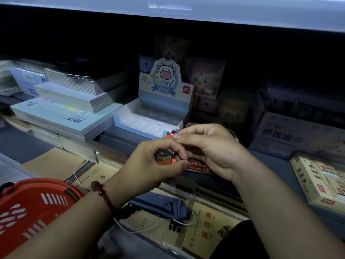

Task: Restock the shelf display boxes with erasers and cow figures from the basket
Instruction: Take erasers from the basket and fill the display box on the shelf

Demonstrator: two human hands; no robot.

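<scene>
Display box (164,79), header card: "LUCKY COW!", with a red "deli" logo (187,89) at its right corner. Eraser (164,159) sleeve: "2B". Purple carton (283,139), right: "护指绷带" above "FINGER BANDAGE". Pale blue pad (56,113), left: inverted "8".

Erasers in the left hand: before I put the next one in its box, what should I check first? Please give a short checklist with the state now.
1. Left hand grips the erasers securely: ok, fingers are curled round them.
2. Right hand has one eraser pinched: cannot tell, its fingertips meet the left hand.
3. Red eraser box within reach: ok, it lies just under the right hand.
4. Free room in the red eraser box: cannot tell, the hands cover it.
5. Basket close by: ok, beside the left forearm.
</scene>
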